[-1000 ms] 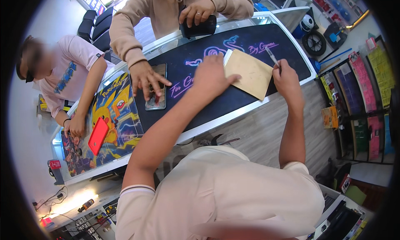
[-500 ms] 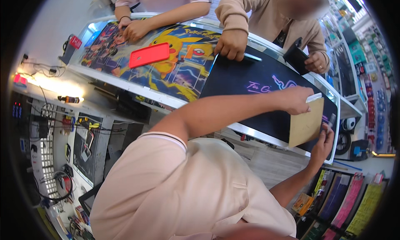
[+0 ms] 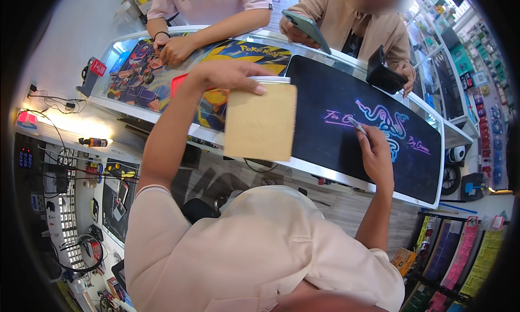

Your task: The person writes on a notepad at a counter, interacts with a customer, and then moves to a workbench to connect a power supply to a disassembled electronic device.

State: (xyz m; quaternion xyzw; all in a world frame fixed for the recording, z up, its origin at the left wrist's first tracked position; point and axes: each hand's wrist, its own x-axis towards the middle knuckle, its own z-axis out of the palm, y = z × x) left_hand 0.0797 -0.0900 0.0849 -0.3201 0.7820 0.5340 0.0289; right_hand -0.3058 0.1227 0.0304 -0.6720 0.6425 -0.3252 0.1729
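My left hand (image 3: 227, 76) is closed on the top edge of a notepad (image 3: 260, 122), whose tan cardboard side faces up. The pad is held above the near edge of the counter and hides part of a yellow and blue patterned mat (image 3: 257, 51). A red phone case (image 3: 177, 84) lies on that mat, mostly covered by my left wrist. Over the black mat (image 3: 319, 90) on the right, my right hand (image 3: 377, 155) grips a slim greyish pen (image 3: 357, 125) between thumb and fingers. Its tip points up and left.
Across the counter (image 3: 346, 183), one person rests folded hands (image 3: 174, 47) on the patterned mat. Another holds a green-backed phone (image 3: 309, 29) and an open black wallet (image 3: 382, 73). Shelves with hanging goods (image 3: 449, 252) stand at the lower right; a lit side bench (image 3: 70, 133) is on the left.
My left hand has carried the notepad from the right end of the counter to the left. My right hand has moved left with the pen. The person opposite has lifted the phone off the black mat.
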